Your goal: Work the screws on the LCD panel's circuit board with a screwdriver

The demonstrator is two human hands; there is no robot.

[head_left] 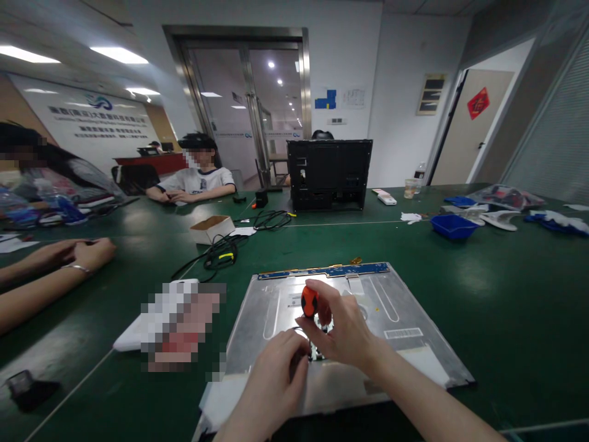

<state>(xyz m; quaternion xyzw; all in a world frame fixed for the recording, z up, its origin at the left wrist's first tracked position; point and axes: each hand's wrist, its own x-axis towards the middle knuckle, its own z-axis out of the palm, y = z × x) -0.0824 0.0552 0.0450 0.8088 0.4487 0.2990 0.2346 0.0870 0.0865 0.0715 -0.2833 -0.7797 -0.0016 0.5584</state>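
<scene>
A flat metal display panel lies back side up on the green table, with a blue circuit strip along its far edge. My right hand grips a short screwdriver by its orange and black handle, held roughly upright over the middle of the panel. Close beside it, my left hand has its fingers drawn together at some small parts on the panel. Whatever is between those fingertips is hidden, and so is the screwdriver's tip.
Left of the panel are a blurred white object, black cables and an open cardboard box. A black monitor housing stands at the back. A blue tray sits right. Another person's hands rest on the left.
</scene>
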